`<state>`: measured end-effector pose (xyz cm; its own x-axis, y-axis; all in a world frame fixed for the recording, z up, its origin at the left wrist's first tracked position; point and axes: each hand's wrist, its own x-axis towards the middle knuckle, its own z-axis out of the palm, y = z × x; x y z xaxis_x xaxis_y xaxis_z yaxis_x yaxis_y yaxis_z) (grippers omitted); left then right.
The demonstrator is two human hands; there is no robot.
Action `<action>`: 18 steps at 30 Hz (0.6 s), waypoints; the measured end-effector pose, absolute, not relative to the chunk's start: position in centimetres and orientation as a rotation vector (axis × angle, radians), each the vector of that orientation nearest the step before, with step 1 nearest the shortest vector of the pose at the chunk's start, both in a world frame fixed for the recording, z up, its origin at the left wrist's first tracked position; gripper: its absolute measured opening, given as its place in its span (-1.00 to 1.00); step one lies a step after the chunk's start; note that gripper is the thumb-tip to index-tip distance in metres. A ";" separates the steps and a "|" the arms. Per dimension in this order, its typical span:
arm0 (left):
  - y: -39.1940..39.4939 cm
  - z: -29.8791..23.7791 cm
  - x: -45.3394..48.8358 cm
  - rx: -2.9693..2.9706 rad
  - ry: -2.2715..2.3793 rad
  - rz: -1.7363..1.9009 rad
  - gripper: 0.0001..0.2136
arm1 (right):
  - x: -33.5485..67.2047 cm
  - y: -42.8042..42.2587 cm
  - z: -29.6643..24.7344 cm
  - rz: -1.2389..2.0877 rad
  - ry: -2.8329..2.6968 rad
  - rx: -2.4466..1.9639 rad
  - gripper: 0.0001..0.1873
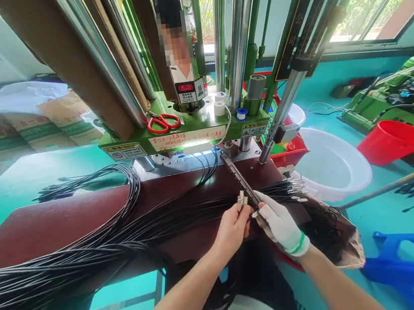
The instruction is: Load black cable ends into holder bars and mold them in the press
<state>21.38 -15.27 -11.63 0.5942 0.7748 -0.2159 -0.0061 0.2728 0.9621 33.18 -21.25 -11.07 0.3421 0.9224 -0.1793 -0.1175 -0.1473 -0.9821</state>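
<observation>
My bare left hand (pixel 232 228) is closed, pinching a few small silvery connectors (pixel 242 200) between thumb and fingers. Beside it, my right hand (pixel 280 224) wears a white glove with a green cuff edge. That hand grips the near end of a long, narrow metal mould bar (pixel 241 178) with notches along it. The bar slants away from me, its far end at the press bed (pixel 178 165). Black cables (pixel 177 217) lie in a thick bundle across the brown table behind my hands, with metal-tipped ends (pixel 296 188) at the right.
A green press (pixel 129 141) with steel columns stands ahead, carrying red-handled scissors (pixel 163 123) and white spools (pixel 219 106). To the right are a white tub (pixel 349 166), a red bucket (pixel 396 143), a blue stool (pixel 408 266) and a lined container (pixel 350 245) of black pieces.
</observation>
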 end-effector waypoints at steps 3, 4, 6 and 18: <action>-14.6 -11.4 21.2 1.125 0.867 0.727 -0.71 | 33.5 -21.3 -10.5 1.162 -0.710 -1.404 -0.40; -14.5 -11.4 21.2 1.083 0.886 0.739 -0.72 | 33.6 -21.4 -10.4 1.169 -0.696 -1.407 -0.40; -14.5 -11.5 21.2 1.054 0.881 0.703 -0.73 | 33.7 -21.4 -10.3 1.183 -0.690 -1.405 -0.41; -14.5 -10.7 21.6 1.039 0.903 0.541 -0.67 | 33.8 -21.5 -11.2 1.151 -0.804 -1.408 -0.39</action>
